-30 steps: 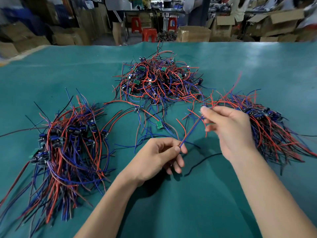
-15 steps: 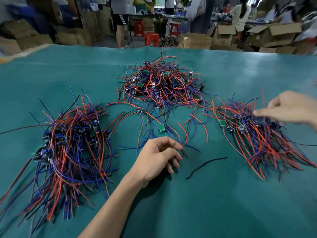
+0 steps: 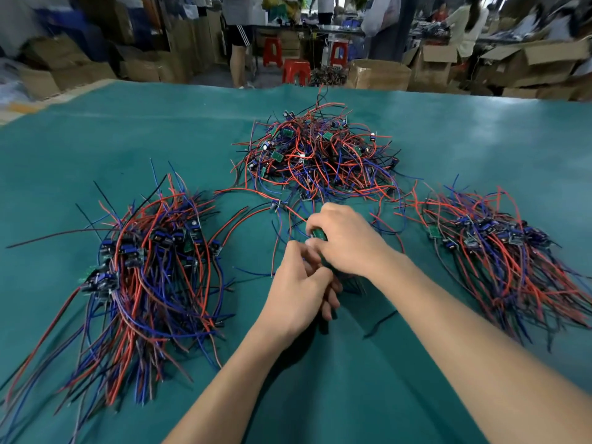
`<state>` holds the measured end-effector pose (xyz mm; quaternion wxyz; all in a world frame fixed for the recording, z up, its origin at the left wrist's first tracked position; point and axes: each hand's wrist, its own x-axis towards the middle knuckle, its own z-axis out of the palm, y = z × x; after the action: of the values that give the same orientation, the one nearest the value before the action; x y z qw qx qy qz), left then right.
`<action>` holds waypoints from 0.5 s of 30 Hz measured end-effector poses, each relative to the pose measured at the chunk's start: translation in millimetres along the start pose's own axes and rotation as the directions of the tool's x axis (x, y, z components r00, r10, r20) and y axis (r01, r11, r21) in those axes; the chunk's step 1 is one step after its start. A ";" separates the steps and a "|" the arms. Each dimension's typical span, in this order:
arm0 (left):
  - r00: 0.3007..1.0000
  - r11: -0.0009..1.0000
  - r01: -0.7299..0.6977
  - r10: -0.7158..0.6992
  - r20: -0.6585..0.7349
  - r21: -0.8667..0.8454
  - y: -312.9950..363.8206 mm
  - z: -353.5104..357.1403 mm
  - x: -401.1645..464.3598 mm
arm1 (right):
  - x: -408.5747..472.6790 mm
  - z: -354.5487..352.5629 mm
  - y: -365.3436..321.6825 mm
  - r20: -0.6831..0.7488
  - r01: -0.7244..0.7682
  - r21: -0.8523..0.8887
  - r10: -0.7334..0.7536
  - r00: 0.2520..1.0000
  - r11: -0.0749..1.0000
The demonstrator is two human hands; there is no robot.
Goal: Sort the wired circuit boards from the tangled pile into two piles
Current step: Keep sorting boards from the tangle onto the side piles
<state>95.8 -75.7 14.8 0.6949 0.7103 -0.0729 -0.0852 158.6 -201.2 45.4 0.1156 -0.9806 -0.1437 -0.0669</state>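
A tangled pile (image 3: 317,155) of red and blue wired circuit boards lies at the middle back of the teal table (image 3: 128,129). One sorted pile (image 3: 150,267) lies at the left, another sorted pile (image 3: 499,248) at the right. My right hand (image 3: 346,241) is curled over a small green circuit board (image 3: 318,233) just in front of the tangled pile. My left hand (image 3: 301,290) sits right beside it with its fingers curled near the board's wires; what it holds is hidden.
A loose black wire (image 3: 381,323) lies on the table under my right forearm. Beyond the table's far edge stand cardboard boxes (image 3: 378,75), red stools (image 3: 296,70) and several people.
My right hand has come back from the right pile to the centre and closed over a green board. My left hand has shifted slightly forward to meet it.
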 end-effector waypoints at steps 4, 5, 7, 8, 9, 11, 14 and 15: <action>1.000 1.000 0.013 -0.013 0.004 -0.020 1.0 0.0 -1.5 | -4.1 -23.1 12.6 -0.141 -0.038 0.182 0.064 0.988 0.983; 1.000 1.000 0.014 -0.013 0.005 -0.025 1.3 -0.2 -2.1 | -6.0 -34.5 17.4 -0.175 -0.075 0.250 0.121 0.977 0.965; 1.000 0.999 0.009 -0.009 0.011 -0.039 2.6 -0.7 -3.1 | -11.9 -59.2 27.6 -0.205 -0.116 0.524 0.257 0.944 0.844; 1.000 0.999 0.009 -0.008 0.016 -0.051 3.3 -0.9 -3.5 | -16.6 -71.9 32.6 -0.204 -0.094 0.694 0.320 0.925 0.714; 1.000 0.998 0.012 -0.010 0.021 -0.063 3.8 -1.1 -3.8 | -23.1 -84.8 37.9 -0.199 -0.041 0.834 0.369 0.908 0.550; 0.999 0.997 0.018 -0.016 0.034 -0.075 4.4 -1.0 -4.0 | -39.0 -106.2 46.2 -0.172 0.093 0.976 0.434 0.884 0.197; 0.999 0.997 0.022 -0.018 0.049 -0.081 3.7 -0.8 -3.8 | -59.8 -113.8 50.5 -0.062 0.209 0.945 0.488 0.870 -0.253; 0.998 0.996 0.025 -0.020 0.053 -0.090 3.1 -1.1 -3.4 | -63.8 -107.7 48.2 -0.001 0.190 0.918 0.478 0.879 -0.348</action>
<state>92.8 -73.9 18.0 0.7232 0.6764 -0.0792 -0.1148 101.7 -289.6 128.8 0.8942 -0.4342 0.0254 -0.1059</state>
